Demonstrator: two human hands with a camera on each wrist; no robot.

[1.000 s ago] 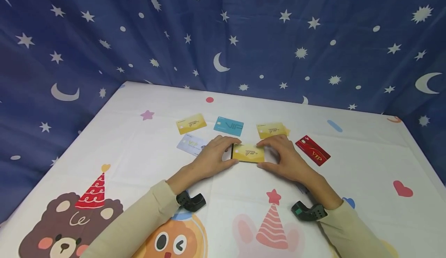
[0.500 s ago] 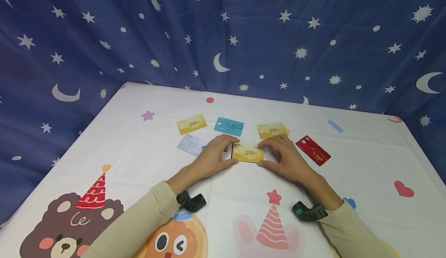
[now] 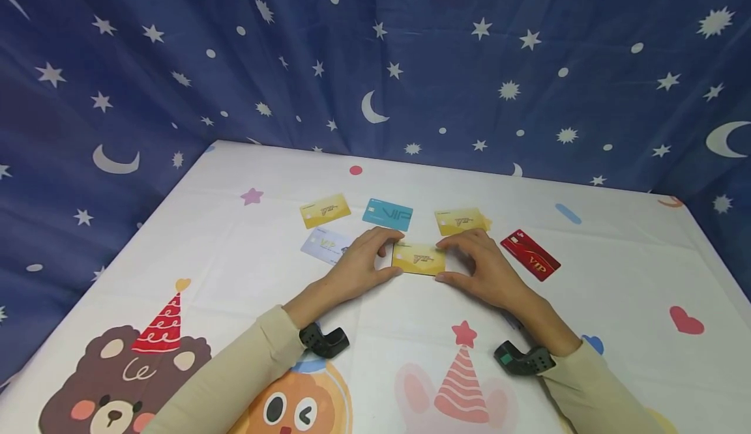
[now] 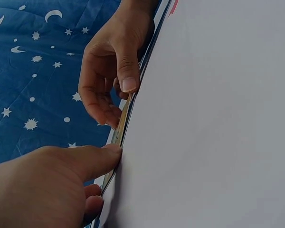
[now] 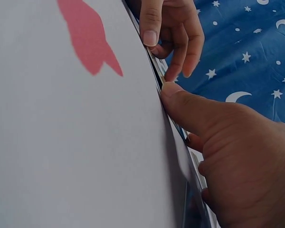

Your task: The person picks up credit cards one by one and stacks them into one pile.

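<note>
A yellow card [image 3: 419, 260] lies in the middle of the table between both hands, its chip side up, with a thin dark edge showing under it. My left hand [image 3: 362, 259] pinches its left end, thumb at the near edge and forefinger at the far edge. At the right end my right hand [image 3: 482, 266] holds it the same way. The left wrist view shows the yellow card [image 4: 122, 124] edge-on, with the left hand [image 4: 52, 178] closest to the camera. From the right wrist, the right hand [image 5: 242, 142] covers much of that edge.
Beyond the hands lie another yellow card [image 3: 325, 210], a teal VIP card [image 3: 388, 214] and a third yellow card [image 3: 459, 221]. A pale VIP card [image 3: 323, 244] is partly behind the left hand. A red VIP card [image 3: 530, 255] lies right. The white tablecloth [image 3: 281, 167] has printed figures.
The dark strip along the yellow card's left and near edges has become thinner, as the card's edges line up with what lies under it. Both hands stay almost in place.
</note>
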